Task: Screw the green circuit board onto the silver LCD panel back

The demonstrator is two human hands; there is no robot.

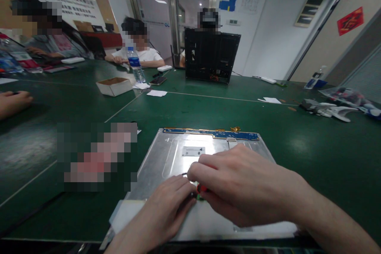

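Note:
A flat silver metal display panel lies on the table in front of me, with a narrow blue circuit board along its far edge. Over the panel's near half, my left hand is closed, fingertips together beside a short piece of dark wire. My right hand comes in from the right, its thumb and fingers pinched round a small red item whose kind I cannot make out. The two hands' fingertips almost meet. A bit of green shows below them. White sheet material covers the panel's near edge.
Left of the panel is a blurred-out patch. Farther back are an open cardboard box, a water bottle, a phone and an upright black panel. White-handled tools lie at right. Another person's hand rests at left.

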